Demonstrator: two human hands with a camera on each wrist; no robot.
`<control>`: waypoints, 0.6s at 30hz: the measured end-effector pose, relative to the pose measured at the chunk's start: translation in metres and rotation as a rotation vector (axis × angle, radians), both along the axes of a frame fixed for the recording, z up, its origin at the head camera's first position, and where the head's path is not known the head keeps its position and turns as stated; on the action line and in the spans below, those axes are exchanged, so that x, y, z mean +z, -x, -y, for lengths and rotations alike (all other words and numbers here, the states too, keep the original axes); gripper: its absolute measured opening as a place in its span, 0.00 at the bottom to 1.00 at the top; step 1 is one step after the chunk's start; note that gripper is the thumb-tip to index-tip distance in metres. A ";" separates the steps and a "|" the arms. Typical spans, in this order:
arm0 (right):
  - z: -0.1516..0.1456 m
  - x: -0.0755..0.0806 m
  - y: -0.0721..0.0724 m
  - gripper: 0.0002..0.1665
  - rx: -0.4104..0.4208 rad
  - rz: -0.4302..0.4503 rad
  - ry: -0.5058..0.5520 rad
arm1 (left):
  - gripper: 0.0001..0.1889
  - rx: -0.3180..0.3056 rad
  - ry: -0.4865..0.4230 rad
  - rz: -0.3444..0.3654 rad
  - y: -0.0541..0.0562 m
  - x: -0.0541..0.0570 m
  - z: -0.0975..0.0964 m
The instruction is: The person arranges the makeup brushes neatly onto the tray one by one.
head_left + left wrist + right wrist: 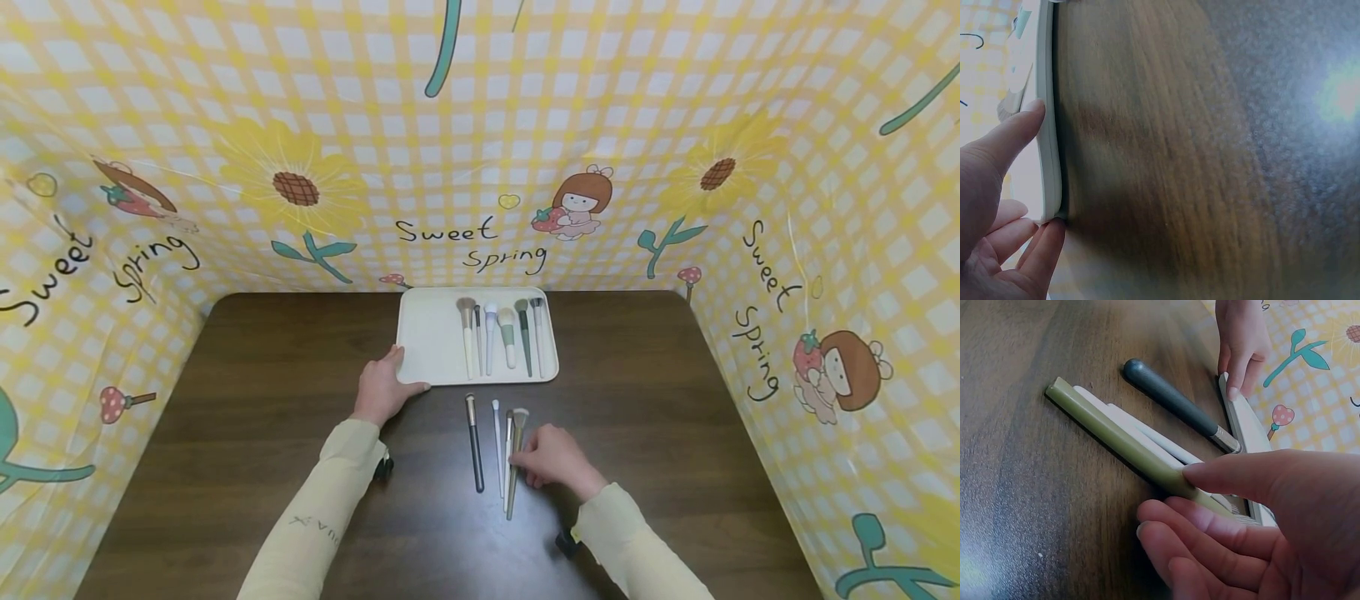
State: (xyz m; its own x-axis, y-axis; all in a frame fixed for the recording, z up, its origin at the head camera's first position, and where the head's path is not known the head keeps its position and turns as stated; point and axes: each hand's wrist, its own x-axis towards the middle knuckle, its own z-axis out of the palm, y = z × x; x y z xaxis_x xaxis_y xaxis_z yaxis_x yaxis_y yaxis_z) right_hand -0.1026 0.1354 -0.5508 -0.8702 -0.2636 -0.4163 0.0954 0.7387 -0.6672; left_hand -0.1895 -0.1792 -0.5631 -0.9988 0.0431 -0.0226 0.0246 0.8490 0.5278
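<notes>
My left hand (380, 390) holds the near left corner of a white tray (429, 335), thumb (1019, 128) along the front rim and fingers (1047, 256) at the corner. With thumb and fingers, my right hand (558, 455) pinches an olive-handled makeup brush (1107, 431) on the table. Right beside that brush lie two slim brushes with white handles, one a thin brush (497, 454) and the other a brush (506, 479) partly behind the olive one. A black-handled makeup brush (476, 450) lies apart, to their left.
Several makeup brushes stand side by side in the tray's right half, among them a green-handled brush (525, 337) and a white-handled brush (467, 337). The dark wooden table (300, 358) meets a yellow checked cloth (465, 150) at the back and sides.
</notes>
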 end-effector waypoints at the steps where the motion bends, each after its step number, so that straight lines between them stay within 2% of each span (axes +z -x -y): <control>1: 0.000 0.000 0.000 0.20 -0.001 -0.001 -0.004 | 0.47 0.000 -0.001 0.003 0.000 0.000 0.000; 18: 0.004 -0.002 0.001 0.21 -0.043 -0.037 -0.099 | 0.48 -0.013 -0.003 -0.007 0.003 -0.004 0.002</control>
